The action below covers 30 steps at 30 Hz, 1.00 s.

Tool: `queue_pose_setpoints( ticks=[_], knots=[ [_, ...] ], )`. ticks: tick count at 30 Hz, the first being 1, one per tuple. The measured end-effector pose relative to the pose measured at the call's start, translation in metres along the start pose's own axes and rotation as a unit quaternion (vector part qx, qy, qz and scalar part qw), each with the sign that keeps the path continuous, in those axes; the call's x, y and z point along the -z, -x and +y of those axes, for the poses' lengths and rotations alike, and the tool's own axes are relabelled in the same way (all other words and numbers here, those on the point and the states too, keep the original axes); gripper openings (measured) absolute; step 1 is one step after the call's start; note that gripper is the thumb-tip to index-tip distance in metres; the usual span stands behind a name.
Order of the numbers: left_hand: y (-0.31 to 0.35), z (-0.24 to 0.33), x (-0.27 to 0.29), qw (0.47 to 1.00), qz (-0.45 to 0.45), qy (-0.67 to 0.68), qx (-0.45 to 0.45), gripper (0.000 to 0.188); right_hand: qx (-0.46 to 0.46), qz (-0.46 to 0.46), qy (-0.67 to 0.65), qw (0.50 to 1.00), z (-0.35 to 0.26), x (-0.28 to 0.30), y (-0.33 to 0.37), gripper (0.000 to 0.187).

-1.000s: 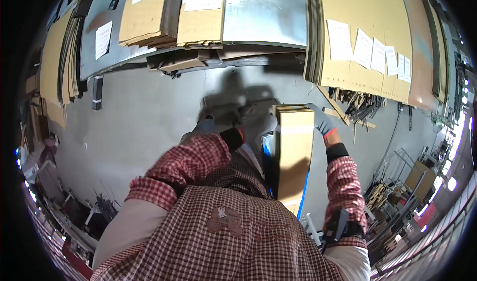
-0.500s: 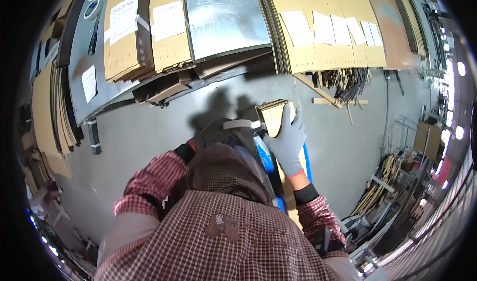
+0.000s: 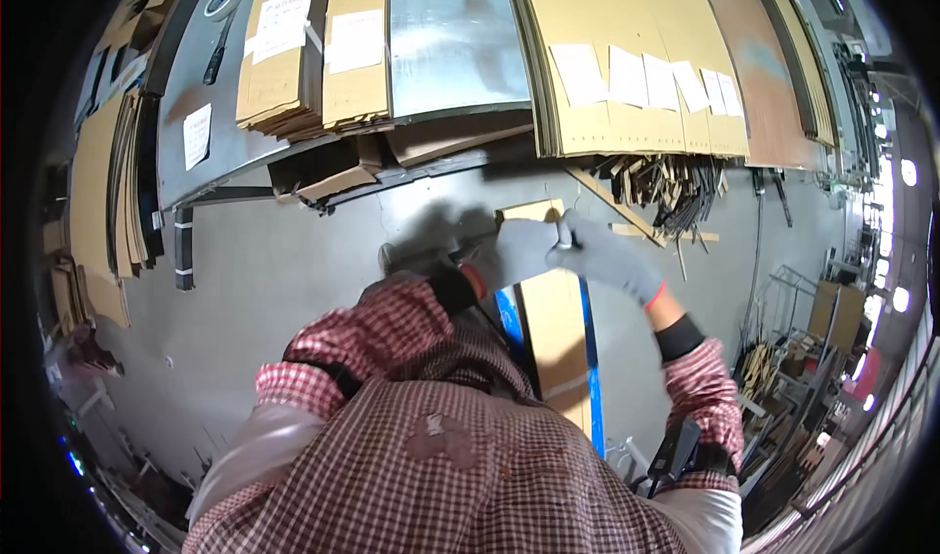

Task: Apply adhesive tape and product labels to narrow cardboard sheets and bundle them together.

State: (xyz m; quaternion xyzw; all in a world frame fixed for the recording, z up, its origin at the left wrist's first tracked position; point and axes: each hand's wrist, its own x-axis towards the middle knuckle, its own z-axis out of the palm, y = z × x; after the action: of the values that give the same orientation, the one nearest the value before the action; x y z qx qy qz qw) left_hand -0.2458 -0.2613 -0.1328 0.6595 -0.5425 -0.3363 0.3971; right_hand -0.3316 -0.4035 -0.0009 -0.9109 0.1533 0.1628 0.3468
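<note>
Floor (image 3: 294, 290): grey concrete, filling the middle of the view from 9 to 3 o'clock. Cardboard stacks (image 3: 313, 55): flat brown sheets with white paper labels, leaning in rows along the 12 o'clock side, with a bare metal sheet (image 3: 450, 35) between them. Scrap strips (image 3: 676, 187): a loose heap of thin offcuts at 2 o'clock, near the board's far end. Cardboard board (image 3: 553, 329): a long, narrow brown panel with a blue strip (image 3: 587, 358) along its edge, held out in front of the person and running from centre toward 5 o'clock, well above the floor. Right hand (image 3: 607, 255): grey glove, fingers wrapped over the board's top end. Left hand (image 3: 514, 251): grey glove, fingers clamped on the same end, touching the right glove.

Risk, as judged by a bystander: both hands grip one end only, so the free lower end may swing and strike the person's legs or the clutter at 4 o'clock; the thin panel could also crease under its own weight, or slip through smooth glove fabric.
</note>
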Motion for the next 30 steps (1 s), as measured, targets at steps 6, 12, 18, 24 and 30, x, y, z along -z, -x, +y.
queue_pose_setpoints(
  ticks=[6, 12, 18, 24, 30],
  knots=[
    [-0.009, 0.031, -0.002, 0.968, 0.028, -0.239, 0.075, 0.05, 0.164, -0.092, 0.292, 0.938, 0.149, -0.014, -0.054, 0.019],
    [0.011, 0.02, 0.043, 0.949, 0.276, -0.153, 0.01, 0.061, -0.15, 0.13, 0.025, 0.98, 0.169, -0.031, -0.019, 0.018],
    [0.038, -0.016, -0.003, 0.809, 0.166, 0.5, 0.26, 0.089, -0.033, 0.209, 0.011, 0.977, 0.066, -0.072, -0.025, 0.029],
    [-0.032, 0.036, 0.259, 0.834, 0.273, 0.47, 0.098, 0.069, -0.14, 0.011, -0.485, 0.863, -0.008, -0.044, 0.114, 0.076],
    [-0.059, 0.034, 0.427, 0.854, 0.363, 0.306, -0.212, 0.083, -0.049, 0.093, -0.516, 0.85, -0.044, -0.138, 0.108, 0.097]
  ],
)
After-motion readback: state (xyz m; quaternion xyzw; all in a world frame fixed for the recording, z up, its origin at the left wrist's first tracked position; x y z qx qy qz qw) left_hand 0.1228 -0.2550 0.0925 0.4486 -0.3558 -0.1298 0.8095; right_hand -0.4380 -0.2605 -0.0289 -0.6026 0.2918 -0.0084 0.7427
